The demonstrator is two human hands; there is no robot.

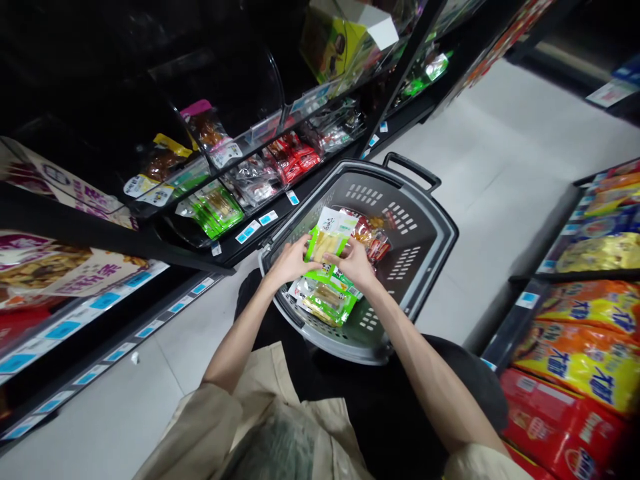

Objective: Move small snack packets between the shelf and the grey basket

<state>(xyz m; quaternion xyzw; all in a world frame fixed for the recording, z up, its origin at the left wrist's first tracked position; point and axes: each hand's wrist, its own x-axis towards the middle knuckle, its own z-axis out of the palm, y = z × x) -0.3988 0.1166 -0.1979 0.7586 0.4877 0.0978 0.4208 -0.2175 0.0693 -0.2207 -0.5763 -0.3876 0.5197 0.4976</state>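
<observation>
Between both hands, over a grey shopping basket, is a green-and-white snack packet with pale yellow food showing through its clear window. My left hand grips the packet's left edge, fingers closed. On the opposite edge, my right hand pinches it with the thumb across the front. Below the hands, more green snack packets lie in the near part of the basket. Red packets rest farther back inside it, partly hidden behind my right hand and the held packet.
Left of the basket, a black shelf holds green packets, red packets and a yellow-green box. Orange noodle bags and red packs are stacked at the right. The basket's handle points toward the pale tiled floor.
</observation>
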